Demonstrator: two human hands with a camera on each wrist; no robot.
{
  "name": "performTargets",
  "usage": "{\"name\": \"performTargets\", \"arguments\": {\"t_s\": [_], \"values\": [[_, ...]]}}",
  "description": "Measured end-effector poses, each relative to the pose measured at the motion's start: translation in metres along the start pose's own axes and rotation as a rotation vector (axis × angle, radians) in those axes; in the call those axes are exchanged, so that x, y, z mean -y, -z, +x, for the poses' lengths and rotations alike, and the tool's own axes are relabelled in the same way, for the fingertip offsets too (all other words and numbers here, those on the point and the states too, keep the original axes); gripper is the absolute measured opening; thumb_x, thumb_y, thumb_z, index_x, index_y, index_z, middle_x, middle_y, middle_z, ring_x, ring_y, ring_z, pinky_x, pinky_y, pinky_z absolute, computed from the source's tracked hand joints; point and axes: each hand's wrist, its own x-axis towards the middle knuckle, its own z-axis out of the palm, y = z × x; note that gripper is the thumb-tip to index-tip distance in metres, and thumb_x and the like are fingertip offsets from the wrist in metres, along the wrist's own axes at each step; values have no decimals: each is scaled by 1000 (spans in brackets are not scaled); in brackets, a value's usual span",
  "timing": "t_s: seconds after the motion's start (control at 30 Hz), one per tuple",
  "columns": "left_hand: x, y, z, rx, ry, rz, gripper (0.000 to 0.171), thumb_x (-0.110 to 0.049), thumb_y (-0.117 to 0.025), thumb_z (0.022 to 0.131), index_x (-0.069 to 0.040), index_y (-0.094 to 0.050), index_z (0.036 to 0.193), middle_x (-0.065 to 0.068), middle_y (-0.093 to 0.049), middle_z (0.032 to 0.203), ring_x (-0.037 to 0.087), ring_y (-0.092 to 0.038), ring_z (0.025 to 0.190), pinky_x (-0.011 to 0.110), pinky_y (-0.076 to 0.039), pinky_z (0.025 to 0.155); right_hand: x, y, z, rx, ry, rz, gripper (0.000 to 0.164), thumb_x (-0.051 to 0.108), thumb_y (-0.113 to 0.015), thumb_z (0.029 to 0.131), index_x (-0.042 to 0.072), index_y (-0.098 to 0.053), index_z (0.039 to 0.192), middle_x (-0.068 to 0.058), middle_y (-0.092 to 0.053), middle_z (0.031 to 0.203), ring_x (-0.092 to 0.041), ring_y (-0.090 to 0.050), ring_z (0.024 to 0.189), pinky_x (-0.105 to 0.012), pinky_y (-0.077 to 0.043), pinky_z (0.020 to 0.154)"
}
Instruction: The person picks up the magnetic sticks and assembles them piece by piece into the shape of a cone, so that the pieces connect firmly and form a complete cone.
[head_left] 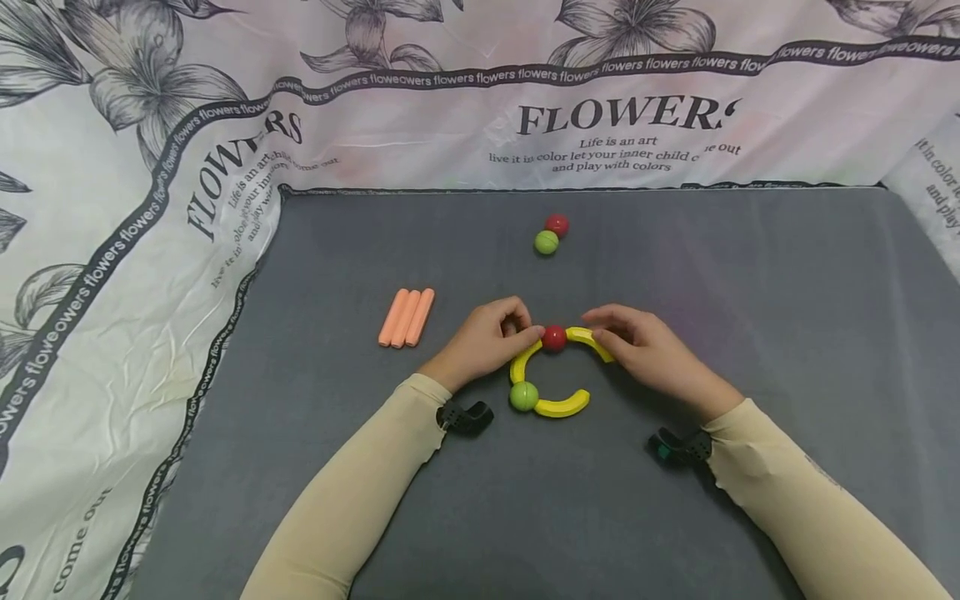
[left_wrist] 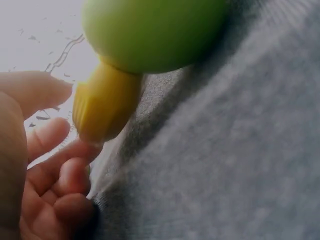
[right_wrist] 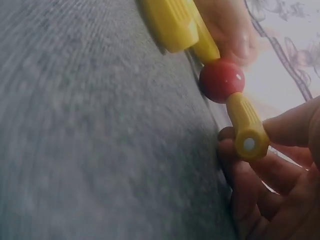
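In the head view, curved yellow magnetic rods and two balls form an open ring on the cloth. My left hand [head_left: 491, 337] pinches the left yellow rod [head_left: 519, 367] near its upper end, beside the red ball [head_left: 554, 338]. With thumb and fingers, my right hand [head_left: 652, 354] holds the upper-right yellow rod [head_left: 582, 334], which meets that red ball. In the right wrist view, this rod's free end shows a silvery disc [right_wrist: 249, 143]. Lower left, a green ball [head_left: 523, 396] joins the left rod to the bottom yellow rod [head_left: 564, 406], whose right end is free.
Three straight orange rods [head_left: 407, 318] lie side by side left of my left hand. Farther back, a loose red ball [head_left: 557, 224] and green ball [head_left: 546, 242] sit together. Grey cloth [head_left: 750, 275] covers the table, bordered by a flower-printed sheet [head_left: 420, 133].
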Motion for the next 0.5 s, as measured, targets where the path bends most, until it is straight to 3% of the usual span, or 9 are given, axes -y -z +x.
{"name": "performTargets", "arguments": {"t_s": [0.17, 0.5], "values": [[-3, 3, 0, 39, -5, 63, 35, -36, -75, 99, -20, -68, 130, -5, -66, 116, 18, -50, 68, 28, -42, 64, 7, -4, 10, 47, 10, -27, 29, 17, -57, 110, 5, -68, 134, -11, -73, 118, -19, -62, 90, -29, -51, 77], [-1, 1, 1, 79, -28, 130, 27, -35, -76, 97, -22, -72, 121, -7, -63, 116, 16, -53, 80, 28, -45, 72, 15, 6, 31, 148, 37, -128, 26, 13, -64, 106, 4, -70, 130, -11, -73, 115, -20, -65, 90, -37, -54, 79]]}}
